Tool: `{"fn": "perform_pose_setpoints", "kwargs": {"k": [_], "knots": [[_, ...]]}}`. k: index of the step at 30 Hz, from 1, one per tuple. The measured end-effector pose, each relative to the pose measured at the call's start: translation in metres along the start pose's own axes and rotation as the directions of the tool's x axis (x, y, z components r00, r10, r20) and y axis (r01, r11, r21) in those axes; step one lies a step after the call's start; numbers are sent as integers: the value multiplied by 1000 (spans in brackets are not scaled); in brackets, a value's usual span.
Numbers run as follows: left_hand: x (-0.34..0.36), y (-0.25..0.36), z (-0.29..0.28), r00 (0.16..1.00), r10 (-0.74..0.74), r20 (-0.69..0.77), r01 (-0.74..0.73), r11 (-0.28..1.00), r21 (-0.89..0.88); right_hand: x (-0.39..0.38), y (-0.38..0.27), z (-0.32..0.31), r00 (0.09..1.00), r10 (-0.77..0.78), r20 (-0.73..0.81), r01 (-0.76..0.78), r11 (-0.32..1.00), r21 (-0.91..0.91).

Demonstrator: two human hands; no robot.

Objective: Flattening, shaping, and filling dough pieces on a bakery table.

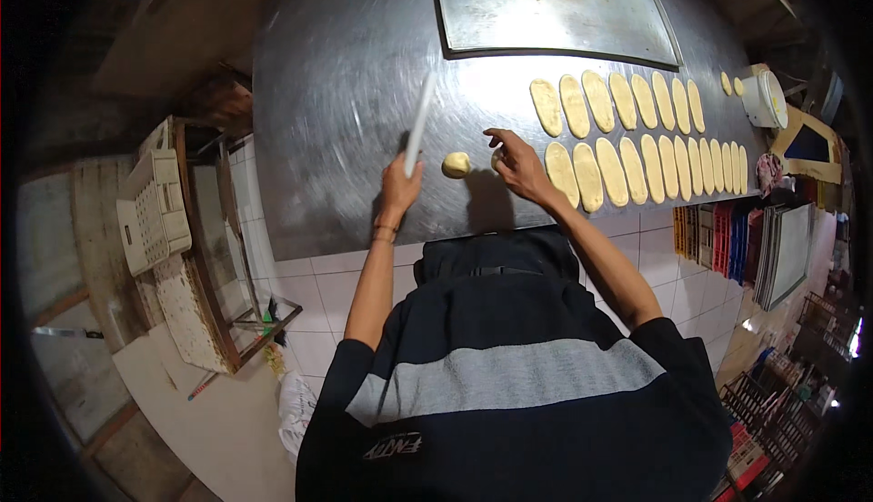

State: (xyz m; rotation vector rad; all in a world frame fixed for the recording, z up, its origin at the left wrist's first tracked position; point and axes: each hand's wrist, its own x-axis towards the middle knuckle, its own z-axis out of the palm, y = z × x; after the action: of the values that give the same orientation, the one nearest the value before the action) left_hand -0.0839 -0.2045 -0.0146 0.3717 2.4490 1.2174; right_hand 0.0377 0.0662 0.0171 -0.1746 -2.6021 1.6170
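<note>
My left hand (400, 185) is closed around one end of a slim white rolling pin (419, 125), which points up and away over the metal table. Just to the right of that hand, a small round lump of dough (456, 165) sits on the tabletop. My right hand (519, 165) is bent over the table beside the lump, its index finger reaching out to the left. A pale bit of dough (496, 160) shows at its fingers, mostly hidden by the hand. Flattened oval dough pieces (587, 177) lie in two rows to the right.
A large metal baking tray (555, 11) rests at the table's far side. At the right end stands a white bucket (765, 100) near small dough pieces. Left of the table is a wooden stand with a cream plastic crate (155, 211). Stacked trays (784, 252) stand at the right.
</note>
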Motion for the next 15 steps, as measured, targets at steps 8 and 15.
{"fn": "perform_pose_setpoints", "kwargs": {"k": [8, 15], "knots": [[4, 17, 77, 935, 355, 17, -355, 932, 77, -9, 64, 23, 951, 174, -254, -217, 965, -150], [-13, 31, 71, 971, 219, 98, -229, 966, 116, -14, 19, 30, 962, 273, -9, -274, 962, -21]]}}
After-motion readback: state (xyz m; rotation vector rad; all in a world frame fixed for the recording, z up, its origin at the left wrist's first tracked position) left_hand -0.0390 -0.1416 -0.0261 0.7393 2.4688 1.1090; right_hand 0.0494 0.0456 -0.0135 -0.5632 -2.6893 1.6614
